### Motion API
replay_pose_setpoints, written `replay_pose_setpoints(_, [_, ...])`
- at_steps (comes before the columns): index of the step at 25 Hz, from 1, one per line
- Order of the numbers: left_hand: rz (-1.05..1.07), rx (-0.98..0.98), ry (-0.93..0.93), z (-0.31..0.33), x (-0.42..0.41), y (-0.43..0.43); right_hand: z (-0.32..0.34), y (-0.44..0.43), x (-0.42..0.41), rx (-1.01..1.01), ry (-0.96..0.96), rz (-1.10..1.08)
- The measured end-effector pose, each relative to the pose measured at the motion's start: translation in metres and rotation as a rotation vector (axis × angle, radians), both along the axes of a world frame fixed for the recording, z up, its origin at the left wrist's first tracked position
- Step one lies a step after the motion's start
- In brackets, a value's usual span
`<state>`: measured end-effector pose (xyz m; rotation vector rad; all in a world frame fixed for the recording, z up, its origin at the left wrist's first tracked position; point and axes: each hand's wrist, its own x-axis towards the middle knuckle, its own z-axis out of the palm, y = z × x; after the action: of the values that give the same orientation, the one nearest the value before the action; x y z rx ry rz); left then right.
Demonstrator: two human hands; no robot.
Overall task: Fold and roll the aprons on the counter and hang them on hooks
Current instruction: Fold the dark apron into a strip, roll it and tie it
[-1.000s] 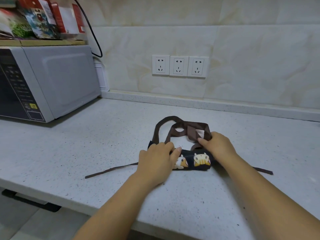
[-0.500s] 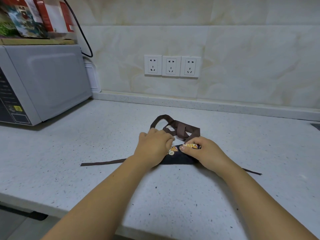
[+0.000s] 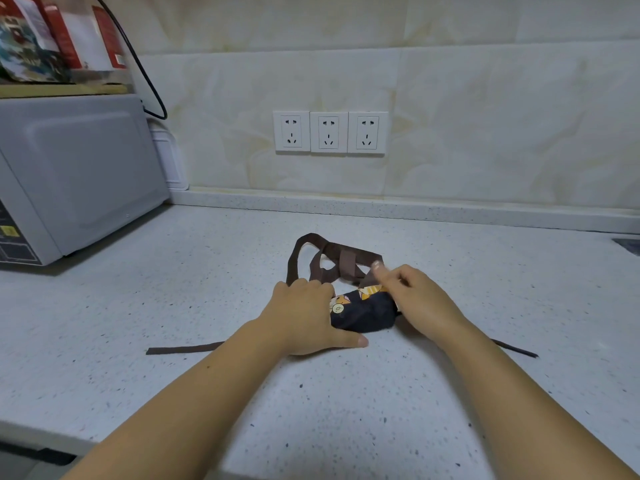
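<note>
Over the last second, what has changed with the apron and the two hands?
The rolled apron was rolled further toward the neck strap and is now a tighter, thicker bundle. The left hand still grips its left part; the right hand has come off the top, index finger raised by the strap. Unchanged: the left tie strap and right tie strap lie flat on the counter.

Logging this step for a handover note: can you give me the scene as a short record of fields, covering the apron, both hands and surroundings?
apron: dark, cartoon print, rolled up on the counter
neck loop: brown, lying behind the roll
ties: one trails left, one right
left hand: grips the roll's left end
right hand: at the right end, fingers blurred, hold unclear
nearby: microwave at left, wall sockets behind
</note>
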<state>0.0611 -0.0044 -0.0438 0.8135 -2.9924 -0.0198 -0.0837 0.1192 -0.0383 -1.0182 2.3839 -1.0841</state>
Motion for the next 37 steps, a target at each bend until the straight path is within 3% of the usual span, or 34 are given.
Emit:
replay_pose_setpoints(2, [0.001, -0.036, 0.028, -0.003, 0.000, 0.002, 0.005, 0.002, -0.002, 0.133, 0.111, -0.043])
replay_pose_setpoints(4, [0.005, -0.018, 0.089, -0.005, 0.001, 0.004, 0.007, 0.003, -0.002, 0.088, 0.108, -0.066])
replay_pose_setpoints(8, [0.033, 0.075, 0.218, -0.007, 0.006, 0.013, 0.017, 0.016, -0.003, -0.344, -0.485, -0.169])
replay_pose_setpoints(11, [0.052, 0.085, 0.252, -0.007, 0.005, 0.024, 0.017, 0.026, -0.012, -0.446, -0.723, -0.196])
replay_pose_setpoints(14, [0.050, -0.085, 0.249, -0.008, 0.003, 0.029, 0.021, 0.038, -0.021, -0.487, -0.896, -0.043])
replay_pose_setpoints(16, [-0.003, -0.194, 0.282, -0.013, 0.000, 0.031, 0.027, 0.044, -0.027, -0.533, -0.808, 0.052])
replay_pose_setpoints(19, [-0.057, -0.199, 0.310, -0.017, -0.006, 0.039, 0.034, 0.043, -0.022, -0.483, -0.579, 0.201])
replay_pose_setpoints(23, [-0.097, -0.196, 0.344, -0.016, -0.005, 0.045, 0.039, 0.036, -0.012, -0.345, -0.321, 0.183])
replay_pose_setpoints(31, [-0.272, -0.327, 0.429, -0.024, 0.002, 0.045, 0.033, 0.026, -0.001, -0.198, -0.418, 0.159])
replay_pose_setpoints(37, [-0.224, -0.306, 0.496, -0.028, 0.000, 0.041, 0.032, 0.027, -0.001, -0.232, -0.489, 0.198])
